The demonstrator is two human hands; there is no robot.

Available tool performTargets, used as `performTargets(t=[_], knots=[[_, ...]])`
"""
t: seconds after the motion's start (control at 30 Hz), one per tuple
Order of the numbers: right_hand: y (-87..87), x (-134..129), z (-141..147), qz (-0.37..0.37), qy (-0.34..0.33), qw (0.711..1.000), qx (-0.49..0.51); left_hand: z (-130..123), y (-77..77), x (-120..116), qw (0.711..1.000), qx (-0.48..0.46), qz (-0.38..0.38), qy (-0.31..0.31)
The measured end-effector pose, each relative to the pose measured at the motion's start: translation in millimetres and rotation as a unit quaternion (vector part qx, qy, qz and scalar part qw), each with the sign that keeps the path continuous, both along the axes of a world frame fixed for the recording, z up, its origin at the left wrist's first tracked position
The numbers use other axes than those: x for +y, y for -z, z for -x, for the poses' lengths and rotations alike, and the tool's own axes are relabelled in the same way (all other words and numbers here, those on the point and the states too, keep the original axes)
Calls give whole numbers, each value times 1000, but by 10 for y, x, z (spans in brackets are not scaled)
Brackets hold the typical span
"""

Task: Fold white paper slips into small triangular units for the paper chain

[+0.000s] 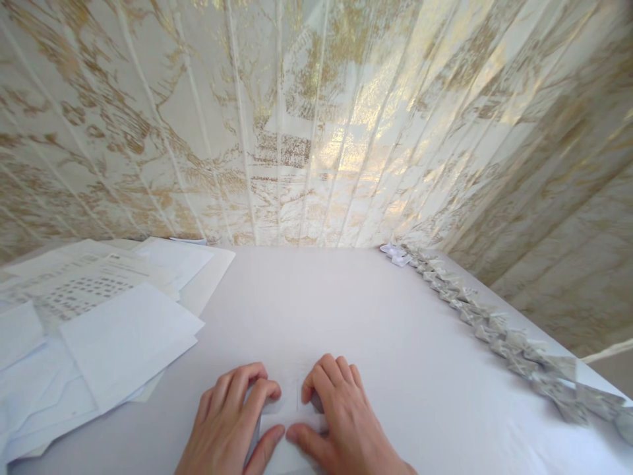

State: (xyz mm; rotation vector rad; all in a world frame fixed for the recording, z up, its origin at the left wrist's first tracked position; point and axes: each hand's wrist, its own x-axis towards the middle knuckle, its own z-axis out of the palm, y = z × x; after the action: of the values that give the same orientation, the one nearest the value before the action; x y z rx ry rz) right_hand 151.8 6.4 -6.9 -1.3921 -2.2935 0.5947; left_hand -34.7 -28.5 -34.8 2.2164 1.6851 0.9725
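- My left hand (237, 412) and right hand (343, 415) curl over the paper (289, 455), thumbs on it; I can't tell whether they pinch it.
- The paper lies on the surface (316, 310), near its front.
- I see loose sheets (131, 343) left, folded pieces (479, 316) in a row right.

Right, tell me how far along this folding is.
Looks done: the row of folded pieces along the right. In hand: a white paper, left hand and right hand both on it. Perhaps remaining: the loose flat sheets piled at left; how many, I can't tell.
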Motion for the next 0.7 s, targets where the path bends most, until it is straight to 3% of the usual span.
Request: performTargets(t=[0.23,0.4,0.47,0.6,0.7], knots=[[-225,22,-267,91,-17,996,-12,112,-22,-5,999,-17,20,18],[-344,16,-371,109,-31,994,-8,146,2,10,999,31,-20,25],[-364,9,-368,108,-32,994,-9,106,-4,36,995,69,-44,57],[-339,4,-353,91,-24,996,-8,-62,-106,110,973,136,-58,177],[-288,4,-362,76,-16,997,14,-167,-261,157,981,148,-1,124]])
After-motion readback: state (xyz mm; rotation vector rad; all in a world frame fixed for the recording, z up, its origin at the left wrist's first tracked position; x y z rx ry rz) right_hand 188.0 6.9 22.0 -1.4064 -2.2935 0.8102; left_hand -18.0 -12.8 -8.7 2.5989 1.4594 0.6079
